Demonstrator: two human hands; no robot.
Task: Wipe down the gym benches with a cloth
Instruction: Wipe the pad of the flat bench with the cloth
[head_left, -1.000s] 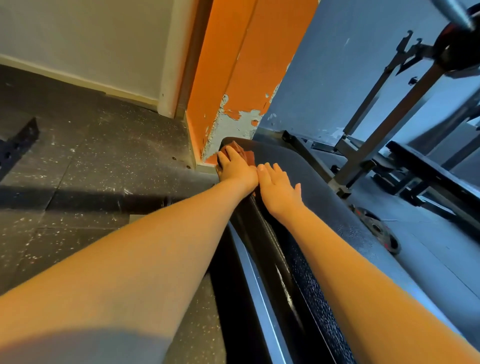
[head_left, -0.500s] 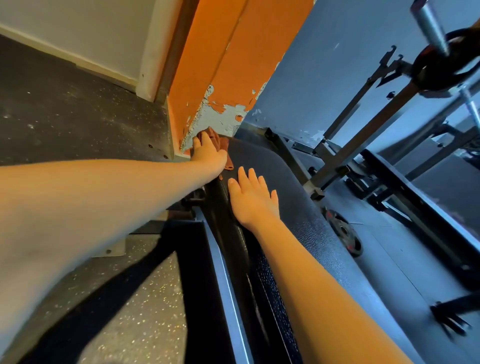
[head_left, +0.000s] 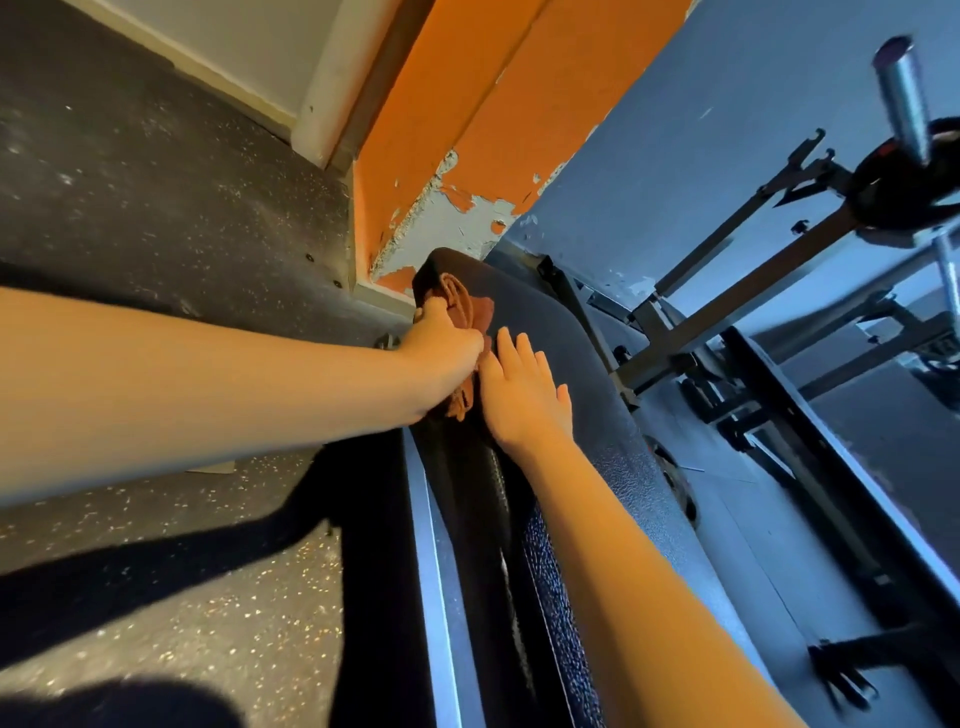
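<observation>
A long black padded gym bench (head_left: 576, 415) runs from the bottom of the view up to the orange wall. Near its far end lies a brown cloth (head_left: 467, 312), bunched on the pad's left edge. My left hand (head_left: 447, 348) grips the cloth, fingers curled over it, and part of the cloth hangs below the hand down the bench's side. Just to the right, my right hand (head_left: 524, 389) lies flat on the pad with straight fingers, touching nothing else.
An orange pillar (head_left: 467, 130) with peeling paint stands right behind the bench end. To the right stand a metal rack (head_left: 727, 312), a barbell sleeve (head_left: 901, 98) with a plate, and another dark bench (head_left: 831, 441). Speckled rubber floor (head_left: 156, 182) lies on the left.
My left hand has pulled the cloth back from the bench's far end toward me along the left edge. The right hand stays flat on the pad beside it.
</observation>
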